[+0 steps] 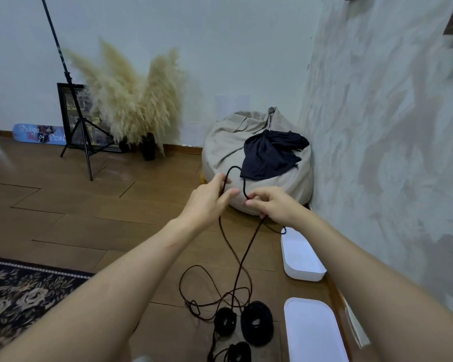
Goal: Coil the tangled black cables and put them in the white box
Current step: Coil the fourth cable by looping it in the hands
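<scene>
left hand [209,198] pinches the loose cable [228,246] between thumb and fingers. three finished coils [256,322] lie near on the floor. one cable is still tangled. right hand [275,205], fingers curled, pinches the same cable. one white box [302,258] at right, nothing in it yet (one lid [314,333] nearer, probably its own).

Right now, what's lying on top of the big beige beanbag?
A crumpled dark navy cloth lies on the beige fabric beanbag. Whatever is under that cloth is covered.

Blue board [38,134], gothic lettering, roughly "Reign of", last word unclear, framed picture [72,111], print illegible.
</scene>
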`<state>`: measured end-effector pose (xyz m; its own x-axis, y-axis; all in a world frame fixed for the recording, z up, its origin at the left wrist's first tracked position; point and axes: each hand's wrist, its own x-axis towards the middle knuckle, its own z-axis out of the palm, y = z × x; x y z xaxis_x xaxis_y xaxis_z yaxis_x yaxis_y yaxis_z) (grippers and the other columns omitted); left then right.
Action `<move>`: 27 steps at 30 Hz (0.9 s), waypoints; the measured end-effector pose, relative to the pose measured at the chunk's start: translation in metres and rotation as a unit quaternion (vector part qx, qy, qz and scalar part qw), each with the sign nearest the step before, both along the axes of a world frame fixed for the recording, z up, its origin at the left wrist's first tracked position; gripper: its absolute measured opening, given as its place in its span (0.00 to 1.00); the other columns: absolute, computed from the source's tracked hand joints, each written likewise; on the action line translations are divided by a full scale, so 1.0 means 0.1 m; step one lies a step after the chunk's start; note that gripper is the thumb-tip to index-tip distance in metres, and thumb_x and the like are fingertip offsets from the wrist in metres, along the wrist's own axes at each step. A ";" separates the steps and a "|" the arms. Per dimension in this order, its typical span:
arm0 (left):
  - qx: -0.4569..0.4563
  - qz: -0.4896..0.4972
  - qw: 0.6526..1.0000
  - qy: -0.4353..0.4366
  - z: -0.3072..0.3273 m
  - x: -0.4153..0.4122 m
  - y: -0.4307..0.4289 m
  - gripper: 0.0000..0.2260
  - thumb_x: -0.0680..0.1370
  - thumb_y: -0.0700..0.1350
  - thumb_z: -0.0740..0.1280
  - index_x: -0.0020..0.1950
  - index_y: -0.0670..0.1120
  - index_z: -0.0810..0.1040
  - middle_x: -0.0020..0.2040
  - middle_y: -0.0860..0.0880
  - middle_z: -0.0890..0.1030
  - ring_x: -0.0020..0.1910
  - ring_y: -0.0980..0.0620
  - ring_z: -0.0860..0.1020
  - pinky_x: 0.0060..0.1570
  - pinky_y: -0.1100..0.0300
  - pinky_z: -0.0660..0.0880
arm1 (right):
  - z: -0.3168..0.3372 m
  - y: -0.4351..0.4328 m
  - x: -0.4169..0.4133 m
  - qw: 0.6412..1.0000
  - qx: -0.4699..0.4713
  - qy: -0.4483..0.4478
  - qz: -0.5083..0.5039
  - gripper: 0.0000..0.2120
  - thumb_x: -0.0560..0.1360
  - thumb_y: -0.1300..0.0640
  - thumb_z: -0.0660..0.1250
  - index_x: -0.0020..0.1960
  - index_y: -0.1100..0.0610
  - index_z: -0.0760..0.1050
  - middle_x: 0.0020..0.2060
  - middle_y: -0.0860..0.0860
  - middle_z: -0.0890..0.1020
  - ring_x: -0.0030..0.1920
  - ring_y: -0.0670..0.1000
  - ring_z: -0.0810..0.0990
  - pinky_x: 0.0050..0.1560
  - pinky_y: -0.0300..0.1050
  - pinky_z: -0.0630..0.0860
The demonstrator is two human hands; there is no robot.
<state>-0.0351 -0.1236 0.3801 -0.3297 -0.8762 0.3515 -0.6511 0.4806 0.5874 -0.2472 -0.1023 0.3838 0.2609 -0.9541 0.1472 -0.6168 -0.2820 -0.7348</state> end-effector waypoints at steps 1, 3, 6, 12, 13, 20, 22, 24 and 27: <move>-0.009 0.008 1.000 0.008 0.01 0.01 0.01 0.11 0.83 0.61 0.61 0.60 0.58 0.72 0.44 0.52 0.83 0.44 0.49 0.81 0.46 0.50 0.78 | 0.00 0.00 0.01 1.000 0.004 0.008 0.002 0.04 0.81 0.51 0.68 0.49 0.44 0.81 0.38 0.49 0.80 0.40 0.45 0.77 0.46 0.48 0.78; -0.034 0.029 0.999 -0.022 0.02 0.09 -0.01 0.10 0.85 0.59 0.59 0.55 0.56 0.75 0.40 0.52 0.81 0.40 0.49 0.79 0.43 0.49 0.76 | -0.02 0.02 -0.04 0.999 0.006 0.053 -0.004 0.04 0.80 0.51 0.69 0.50 0.48 0.83 0.36 0.45 0.78 0.37 0.43 0.75 0.42 0.42 0.73; -0.062 0.102 0.987 -0.108 -0.01 0.33 -0.10 0.13 0.86 0.56 0.57 0.48 0.53 0.76 0.40 0.53 0.80 0.41 0.47 0.79 0.41 0.48 0.78 | -0.09 0.02 -0.23 0.989 0.010 0.137 -0.055 0.05 0.80 0.51 0.69 0.51 0.50 0.83 0.34 0.42 0.76 0.38 0.43 0.73 0.41 0.41 0.68; 0.039 0.025 0.991 -0.127 -0.10 0.32 -0.10 0.19 0.83 0.57 0.65 0.73 0.56 0.72 0.57 0.56 0.82 0.56 0.53 0.80 0.57 0.52 0.78 | -0.11 0.04 -0.29 0.987 0.002 0.145 -0.074 0.08 0.81 0.50 0.68 0.56 0.46 0.84 0.40 0.38 0.79 0.46 0.44 0.76 0.49 0.44 0.72; 0.037 -0.010 0.993 -0.111 -0.08 0.22 -0.05 0.21 0.82 0.58 0.66 0.75 0.57 0.71 0.56 0.58 0.82 0.56 0.55 0.80 0.56 0.54 0.78 | -0.11 0.03 -0.22 0.987 -0.006 0.147 -0.063 0.08 0.81 0.50 0.67 0.57 0.46 0.84 0.41 0.39 0.80 0.46 0.44 0.76 0.47 0.43 0.70; -0.015 -0.057 0.991 -0.124 -0.07 -0.04 0.01 0.11 0.82 0.57 0.66 0.49 0.51 0.81 0.40 0.54 0.82 0.41 0.54 0.79 0.46 0.49 0.79 | -0.02 0.06 0.09 0.983 -0.041 0.175 -0.033 0.08 0.81 0.51 0.68 0.58 0.48 0.83 0.40 0.41 0.79 0.46 0.46 0.76 0.44 0.41 0.69; -0.042 -0.043 0.986 -0.152 -0.04 0.03 -0.02 0.12 0.83 0.56 0.65 0.48 0.50 0.80 0.40 0.53 0.81 0.41 0.52 0.79 0.44 0.48 0.78 | -0.02 0.06 0.01 0.979 -0.034 0.195 -0.047 0.07 0.80 0.53 0.69 0.57 0.48 0.83 0.42 0.41 0.79 0.48 0.47 0.77 0.44 0.41 0.68; -0.060 -0.019 0.987 -0.151 -0.04 0.11 -0.06 0.12 0.83 0.55 0.64 0.48 0.49 0.79 0.41 0.53 0.81 0.40 0.51 0.78 0.43 0.48 0.78 | -0.04 0.06 -0.11 0.974 -0.019 0.211 -0.077 0.05 0.79 0.54 0.70 0.52 0.47 0.83 0.39 0.39 0.79 0.48 0.47 0.77 0.41 0.39 0.67; -0.041 0.001 0.985 -0.167 -0.05 0.20 -0.10 0.11 0.84 0.55 0.63 0.47 0.50 0.77 0.40 0.54 0.80 0.38 0.52 0.77 0.42 0.49 0.78 | -0.03 0.07 -0.20 0.971 0.007 0.213 -0.110 0.04 0.78 0.54 0.71 0.50 0.46 0.83 0.45 0.42 0.83 0.53 0.49 0.80 0.47 0.42 0.71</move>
<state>-0.0153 -0.1333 0.3754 -0.4371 -0.8501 0.2937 -0.8030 0.5160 0.2984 -0.2677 -0.0950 0.3806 0.0840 -0.9948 0.0574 -0.9096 -0.1001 -0.4032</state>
